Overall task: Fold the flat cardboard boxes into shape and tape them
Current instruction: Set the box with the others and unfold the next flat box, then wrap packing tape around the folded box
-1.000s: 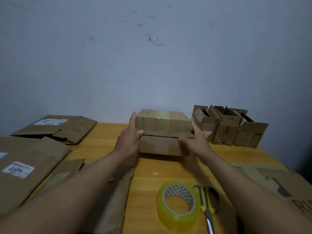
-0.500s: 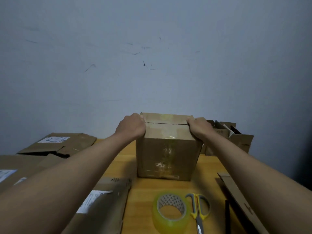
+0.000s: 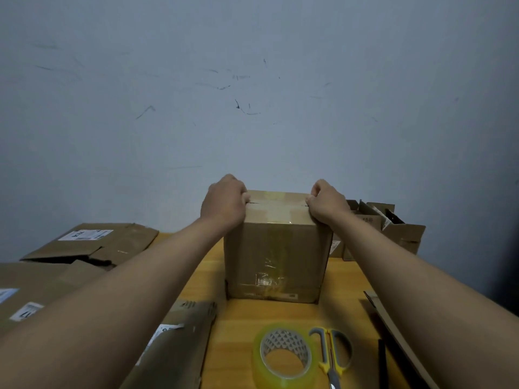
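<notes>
Since half a second ago little has shifted: both hands stay at the top corners of the upright cardboard box (image 3: 276,259). Left hand (image 3: 224,202) has a closed grip, fingers curled over the top left edge; right hand (image 3: 327,203) likewise curls its grip over the top right edge. Between them runs the flap seam, crossed by clear tape. Standing on the wooden surface (image 3: 238,318), the box has the tape roll (image 3: 283,357) and scissors (image 3: 330,352) nearer the camera, flat cardboard (image 3: 90,242) to the left and small folded boxes (image 3: 393,228) behind on the right.
</notes>
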